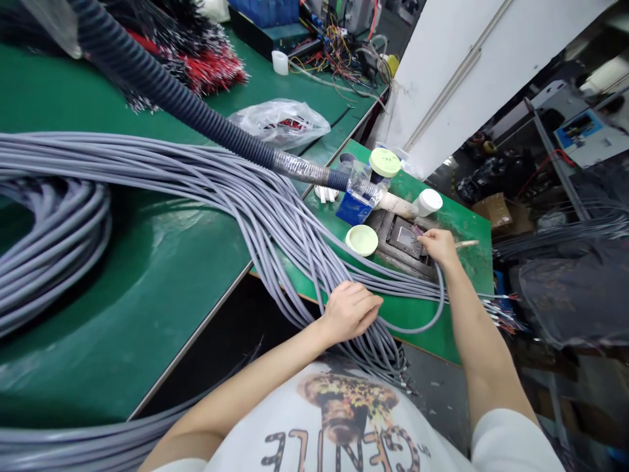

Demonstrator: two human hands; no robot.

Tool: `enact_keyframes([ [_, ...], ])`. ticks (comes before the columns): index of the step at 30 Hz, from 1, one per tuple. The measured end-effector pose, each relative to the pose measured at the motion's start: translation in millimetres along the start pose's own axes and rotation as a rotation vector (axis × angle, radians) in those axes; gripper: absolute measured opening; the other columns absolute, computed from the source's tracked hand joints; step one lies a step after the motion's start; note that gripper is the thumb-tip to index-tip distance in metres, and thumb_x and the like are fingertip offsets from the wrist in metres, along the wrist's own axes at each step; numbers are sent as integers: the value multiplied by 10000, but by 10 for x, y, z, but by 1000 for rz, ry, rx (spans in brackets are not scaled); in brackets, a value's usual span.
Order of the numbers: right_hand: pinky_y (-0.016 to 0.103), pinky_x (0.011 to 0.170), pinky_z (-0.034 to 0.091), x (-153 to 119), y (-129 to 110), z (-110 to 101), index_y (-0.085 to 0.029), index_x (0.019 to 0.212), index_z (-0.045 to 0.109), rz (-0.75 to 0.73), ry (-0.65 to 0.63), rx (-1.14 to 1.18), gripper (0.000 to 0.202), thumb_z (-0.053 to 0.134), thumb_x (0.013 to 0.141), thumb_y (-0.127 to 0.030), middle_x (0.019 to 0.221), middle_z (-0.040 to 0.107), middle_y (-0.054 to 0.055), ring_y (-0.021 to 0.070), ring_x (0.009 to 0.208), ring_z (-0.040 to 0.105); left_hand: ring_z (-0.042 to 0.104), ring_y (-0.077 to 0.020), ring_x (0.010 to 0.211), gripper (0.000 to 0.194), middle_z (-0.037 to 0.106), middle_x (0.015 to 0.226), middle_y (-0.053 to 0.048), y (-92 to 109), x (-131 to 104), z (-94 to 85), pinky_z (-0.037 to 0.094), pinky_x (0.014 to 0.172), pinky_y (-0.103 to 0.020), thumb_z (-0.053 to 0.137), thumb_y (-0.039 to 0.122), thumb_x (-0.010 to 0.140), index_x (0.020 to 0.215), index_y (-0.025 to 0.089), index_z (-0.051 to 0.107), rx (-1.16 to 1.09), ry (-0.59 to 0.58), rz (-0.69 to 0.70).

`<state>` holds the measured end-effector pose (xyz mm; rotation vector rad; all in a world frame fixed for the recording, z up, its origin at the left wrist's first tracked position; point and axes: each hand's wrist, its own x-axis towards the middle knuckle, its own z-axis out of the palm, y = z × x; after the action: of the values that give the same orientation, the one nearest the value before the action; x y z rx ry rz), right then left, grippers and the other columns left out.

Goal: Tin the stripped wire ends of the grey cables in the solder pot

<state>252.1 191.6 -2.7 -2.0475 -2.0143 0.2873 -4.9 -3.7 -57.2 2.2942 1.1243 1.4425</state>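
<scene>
A thick bundle of grey cables (275,216) runs from the left over the green table to its right edge. My left hand (350,311) rests on the bundle near the table's front edge, its fingers curled; whether it grips a cable is hidden. At the right, my right hand (439,246) pinches the end of one grey cable (439,305), which bends down in a loop. The thin wires at that end are over a small metal solder pot (409,238). Coloured wire ends (506,318) stick out at the table's right edge.
A corrugated hose (196,108) crosses above the bundle, its pale nozzle by the pot. Around the pot stand a pale green dish (362,240), a blue box (354,206) and a white cup (428,202). A coil of cable (63,242) lies left; a plastic bag (285,123) lies behind.
</scene>
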Motion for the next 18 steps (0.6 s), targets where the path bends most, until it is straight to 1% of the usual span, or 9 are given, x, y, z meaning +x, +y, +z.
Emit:
enact_keyframes([
  [7, 254, 580, 404, 29, 43, 84, -158, 637, 690, 39, -17, 6, 213, 609, 652, -354, 516, 632, 25, 161, 571, 572, 562, -147, 721, 141, 659, 757, -22, 6, 3, 1, 342, 655, -319, 544, 165, 851, 982, 180, 594, -4, 2, 4],
  [11, 247, 548, 395, -29, -25, -5, -148, 627, 671, 34, -27, 55, 217, 608, 654, -354, 501, 615, 24, 150, 538, 555, 551, -147, 709, 136, 653, 746, -19, 6, 5, 5, 332, 647, -320, 552, 160, 846, 975, 177, 592, -3, 9, 8],
  [14, 237, 510, 384, -134, -209, -135, -139, 654, 659, 2, -50, 118, 256, 595, 682, -386, 499, 602, 19, 132, 493, 533, 544, -149, 701, 136, 648, 739, -14, 6, 5, 8, 329, 643, -320, 564, 159, 837, 969, 178, 593, -4, 12, 7],
  [16, 229, 480, 370, -217, -408, -200, -136, 669, 646, -44, -97, 205, 271, 598, 691, -402, 490, 588, 11, 118, 456, 511, 537, -148, 692, 135, 641, 729, -10, 5, 3, 8, 328, 638, -322, 567, 160, 834, 966, 178, 593, 0, 11, 6],
  [18, 223, 460, 354, -289, -640, -216, -136, 666, 630, -105, -164, 305, 264, 610, 689, -398, 471, 571, 0, 107, 427, 486, 530, -147, 682, 132, 635, 716, -7, 4, 0, 8, 324, 634, -324, 564, 162, 836, 963, 178, 594, 5, 9, 6],
])
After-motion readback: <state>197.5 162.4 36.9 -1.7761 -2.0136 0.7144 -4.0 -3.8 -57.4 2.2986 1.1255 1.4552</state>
